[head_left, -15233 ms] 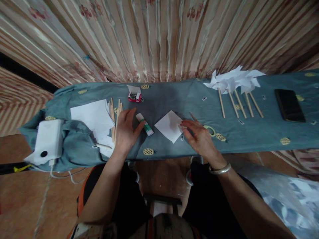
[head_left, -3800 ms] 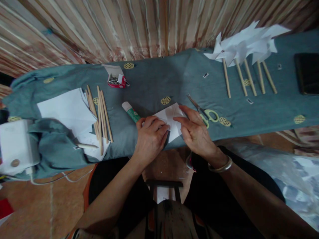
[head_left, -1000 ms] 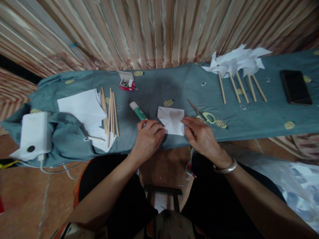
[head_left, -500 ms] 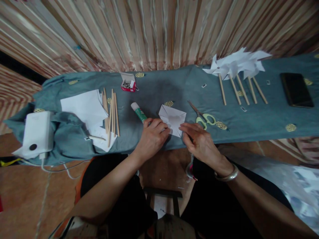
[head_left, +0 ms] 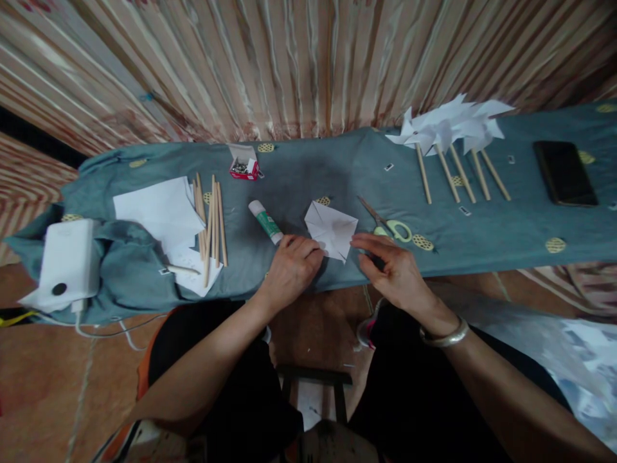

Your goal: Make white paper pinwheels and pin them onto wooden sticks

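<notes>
A white paper square (head_left: 332, 225) with cuts running in from its corners lies on the cloth in front of me. My left hand (head_left: 293, 265) pinches its lower left edge, the thumb side hidden from view. At the right edge is my right hand (head_left: 393, 265), its index finger reaching the paper while the thumb stands apart. A green and white glue stick (head_left: 266, 222) lies just beyond my left hand. Scissors with pale green handles (head_left: 399, 229) lie behind my right fingers, partly covered by them.
Wooden sticks (head_left: 213, 225) and white paper sheets (head_left: 154, 209) lie to the left, near a white power bank (head_left: 70, 260). A small red box of metal pins (head_left: 244, 168) stands at the back. Paper pinwheels on sticks (head_left: 450, 128) and a black phone (head_left: 565, 173) lie right.
My right thumb and fingers have spread apart and moved slightly off the paper. The left hand stays at its edge. The whole view has shifted a little.
</notes>
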Available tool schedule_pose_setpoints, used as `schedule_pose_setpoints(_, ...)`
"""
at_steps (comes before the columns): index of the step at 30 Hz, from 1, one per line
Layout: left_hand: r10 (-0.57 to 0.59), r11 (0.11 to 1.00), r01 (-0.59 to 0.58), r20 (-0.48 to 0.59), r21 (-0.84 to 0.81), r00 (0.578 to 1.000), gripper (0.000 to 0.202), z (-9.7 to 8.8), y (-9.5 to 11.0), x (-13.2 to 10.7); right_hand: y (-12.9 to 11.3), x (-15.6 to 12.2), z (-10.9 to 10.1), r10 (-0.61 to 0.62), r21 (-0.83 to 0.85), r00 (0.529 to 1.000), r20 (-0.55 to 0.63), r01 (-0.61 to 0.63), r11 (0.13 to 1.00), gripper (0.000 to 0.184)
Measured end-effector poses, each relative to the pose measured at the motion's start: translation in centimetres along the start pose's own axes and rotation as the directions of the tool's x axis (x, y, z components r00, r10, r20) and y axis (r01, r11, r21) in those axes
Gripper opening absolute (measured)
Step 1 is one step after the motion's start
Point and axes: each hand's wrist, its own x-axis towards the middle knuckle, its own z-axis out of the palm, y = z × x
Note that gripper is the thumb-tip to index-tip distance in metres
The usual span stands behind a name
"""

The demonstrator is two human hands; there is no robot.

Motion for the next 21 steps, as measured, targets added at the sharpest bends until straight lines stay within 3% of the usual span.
schedule_pose_setpoints(7,-0.009,0.983,-0.001,-0.053,-0.183,0.999,0.015,-0.5,0.1,-0.3,-0.5,-0.3,0.1,-0.026,0.06,0.997,0.077,0.022,0.998,0.022)
schedule_pose_setpoints(13,-0.028,0.969,0.024,-0.011,-0.246,1.0,0.017,-0.7,0.2,-0.7,-0.7,-0.2,0.8,0.028,0.161,0.99,0.14,-0.05,0.986,0.009)
schedule_pose_setpoints(21,-0.041,0.966,0.04,0.002,-0.255,0.999,0.017,-0.4,0.3,-1.0,-1.1,0.4,1.5,0.07,0.138,0.993,0.091,-0.082,0.987,0.006)
